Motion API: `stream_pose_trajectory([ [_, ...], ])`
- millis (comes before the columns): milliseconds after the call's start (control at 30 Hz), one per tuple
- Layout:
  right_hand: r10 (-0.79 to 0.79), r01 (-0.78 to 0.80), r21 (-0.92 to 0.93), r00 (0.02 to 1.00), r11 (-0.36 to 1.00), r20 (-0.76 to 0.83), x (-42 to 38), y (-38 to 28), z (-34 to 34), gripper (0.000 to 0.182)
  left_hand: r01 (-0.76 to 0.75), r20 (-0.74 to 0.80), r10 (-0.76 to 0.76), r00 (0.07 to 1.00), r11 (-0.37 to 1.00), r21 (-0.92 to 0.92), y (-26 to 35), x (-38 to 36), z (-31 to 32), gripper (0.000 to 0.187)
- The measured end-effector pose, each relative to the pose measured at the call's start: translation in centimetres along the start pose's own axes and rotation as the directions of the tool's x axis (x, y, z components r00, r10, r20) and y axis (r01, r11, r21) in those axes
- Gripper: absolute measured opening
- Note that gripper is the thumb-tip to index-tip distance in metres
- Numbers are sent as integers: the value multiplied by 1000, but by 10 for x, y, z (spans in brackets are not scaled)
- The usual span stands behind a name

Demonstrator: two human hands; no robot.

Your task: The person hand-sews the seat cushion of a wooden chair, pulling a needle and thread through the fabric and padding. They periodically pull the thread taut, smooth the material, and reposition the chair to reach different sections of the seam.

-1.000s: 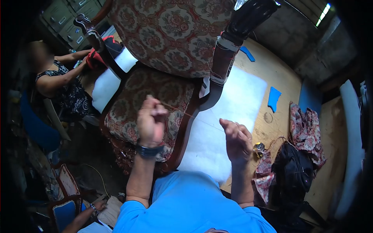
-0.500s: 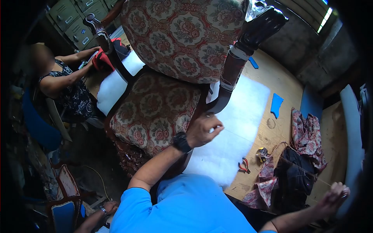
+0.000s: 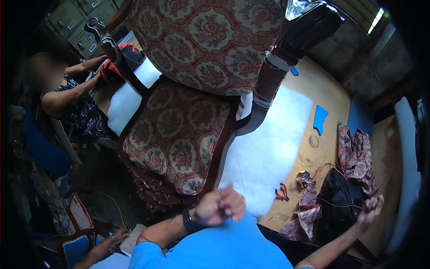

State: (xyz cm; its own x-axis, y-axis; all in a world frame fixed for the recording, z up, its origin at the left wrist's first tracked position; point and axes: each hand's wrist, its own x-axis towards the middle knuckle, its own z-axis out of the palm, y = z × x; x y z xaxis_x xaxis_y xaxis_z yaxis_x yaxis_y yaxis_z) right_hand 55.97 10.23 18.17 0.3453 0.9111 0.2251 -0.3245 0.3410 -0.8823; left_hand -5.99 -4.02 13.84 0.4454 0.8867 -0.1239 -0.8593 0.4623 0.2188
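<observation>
My left hand (image 3: 220,207), with a black watch on its wrist, is blurred and held before my blue shirt, below the chair seat. Its fingers look curled; what they hold, if anything, cannot be made out. Out to the right, my raised right hand (image 3: 371,210) pinches a thin thread (image 3: 342,205) that trails left past a black bag. A fine dark line, apparently thread, crosses the white padding above my left hand. The wooden armchair with floral upholstery (image 3: 172,134) stands in front of me, its patterned backrest (image 3: 210,40) rising at the top.
White padding (image 3: 273,148) covers part of the wooden table (image 3: 329,85). Red-handled pliers (image 3: 282,193), a tape measure (image 3: 303,178), floral fabric scraps (image 3: 357,154), the black bag (image 3: 338,193) and a blue piece (image 3: 320,119) lie rightward. One person (image 3: 74,98) sits left; another person's hand (image 3: 120,234) shows lower left.
My left hand has come down from beside the chair arm toward my body. My right hand has moved up and slightly left. The thread between them now hangs slacker.
</observation>
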Motion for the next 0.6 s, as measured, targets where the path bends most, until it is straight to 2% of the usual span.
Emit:
stream_pose_trajectory([
  [33, -4, 4, -44, 1000, 999, -7, 0, 22, 27, 20, 128, 111, -127, 986, 992, -1, -8, -2, 5, 66],
  [67, -9, 7, -88, 1000, 996, -12, 0, 42, 54, 19, 268, 170, -278, 945, 960, 84, -8, -6, 20, 64],
  [100, 15, -14, -90, 1000, 996, 12, -1, 57, 81, 19, 340, 274, -387, 881, 918, 205, -9, -5, 22, 63],
  [133, 40, -36, -94, 999, 995, 35, 0, 72, 101, 18, 360, 357, -440, 824, 893, 270, -10, 1, 37, 62],
  [200, 83, -58, -107, 966, 993, 245, 9, 105, 115, 17, 426, 428, -558, 711, 826, 370, -26, 12, 44, 64],
  [267, 110, -80, -164, 977, 983, 185, -3, 130, 164, 18, 428, 451, -568, 688, 820, 380, -47, 28, 56, 65],
  [300, 156, -116, -173, 958, 978, 242, -9, 139, 185, 18, 427, 463, -573, 676, 817, 388, -58, 37, 62, 65],
  [400, 246, -187, -197, 906, 962, 345, -31, 160, 233, 20, 458, 419, -512, 750, 859, 229, -92, 60, 88, 59],
  [467, 285, -262, -111, 868, 959, 407, -47, 164, 253, 19, 363, 472, -449, 759, 893, 266, -102, 77, 85, 64],
  [500, 291, -263, -125, 876, 957, 385, -55, 166, 262, 18, 317, 497, -422, 758, 905, 283, -103, 82, 81, 67],
  [533, 298, -265, -139, 884, 954, 361, -62, 169, 268, 17, 289, 436, -495, 751, 841, 457, -97, 85, 76, 62],
  [600, 276, -203, -215, 875, 955, 398, -71, 172, 270, 18, 228, 277, -606, 746, 624, 748, -77, 89, 59, 56],
])
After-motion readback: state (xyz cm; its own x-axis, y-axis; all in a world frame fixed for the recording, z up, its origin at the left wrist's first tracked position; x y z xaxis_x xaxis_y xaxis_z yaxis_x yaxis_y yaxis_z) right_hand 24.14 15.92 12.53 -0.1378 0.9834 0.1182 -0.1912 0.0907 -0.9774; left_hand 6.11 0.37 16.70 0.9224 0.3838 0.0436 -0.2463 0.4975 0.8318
